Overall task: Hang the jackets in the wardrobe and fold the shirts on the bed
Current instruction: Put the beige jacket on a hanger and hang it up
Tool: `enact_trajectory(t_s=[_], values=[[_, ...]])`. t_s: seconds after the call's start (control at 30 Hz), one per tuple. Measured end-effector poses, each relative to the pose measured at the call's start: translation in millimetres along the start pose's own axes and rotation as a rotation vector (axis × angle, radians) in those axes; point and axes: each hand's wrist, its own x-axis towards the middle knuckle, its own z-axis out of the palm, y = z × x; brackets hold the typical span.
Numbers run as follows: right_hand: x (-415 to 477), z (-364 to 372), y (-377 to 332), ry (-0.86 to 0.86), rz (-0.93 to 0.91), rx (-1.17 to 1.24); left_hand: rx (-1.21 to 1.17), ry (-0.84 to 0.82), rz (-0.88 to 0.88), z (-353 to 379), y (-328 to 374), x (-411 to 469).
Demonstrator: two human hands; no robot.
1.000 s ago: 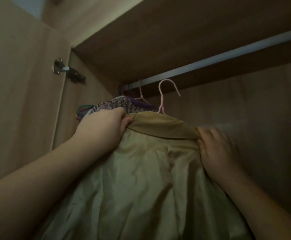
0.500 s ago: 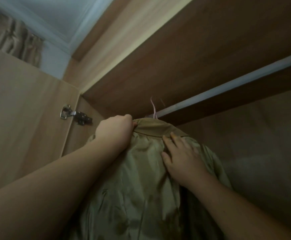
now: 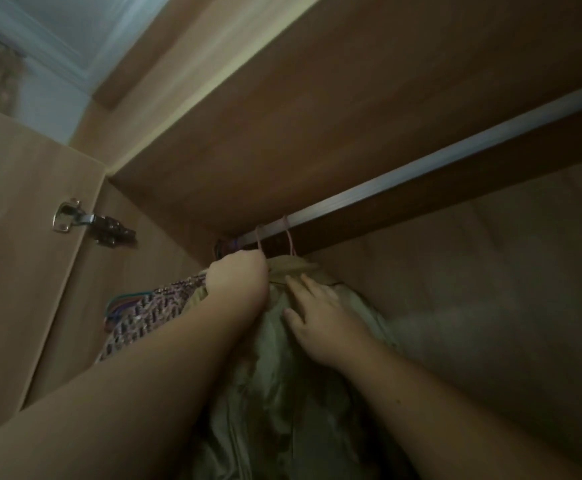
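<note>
Hands, two: left hand (image 3: 237, 279) clutches one olive-green satin jacket (image 3: 282, 393), right hand (image 3: 320, 323) lies flat on it, beneath two pink hanger hooks (image 3: 290, 237).

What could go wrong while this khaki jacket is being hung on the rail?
The pink hanger hook may not be seated on the rail; if the left hand lets go early, the khaki jacket could drop. The right hand only rests flat on it, giving little hold. The jacket crowds the patterned garment and might snag.
</note>
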Motion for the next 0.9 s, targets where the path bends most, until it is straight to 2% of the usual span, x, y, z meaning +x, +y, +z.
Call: enact_trajectory(t_s=[0.07,0.17,0.33,0.47,0.67,0.9], values=[[-14,1,4,-0.006,0.023,-0.039,0.016,0.036,-0.015,-3,3,-14],[-38,4,8,-0.007,0.048,-0.083,0.168,0.057,0.018,-8,8,-46],[-98,15,16,0.021,0.105,-0.06,0.079,-0.187,0.298,4,12,-149],[-180,23,9,-0.031,0.199,-0.064,0.041,-0.346,0.394,9,11,-239],[-317,20,-33,-0.151,0.356,-0.184,-0.186,-0.429,0.395,8,17,-347],[-440,3,-110,-0.262,0.596,-0.34,-0.523,-0.616,0.388,4,-4,-460]])
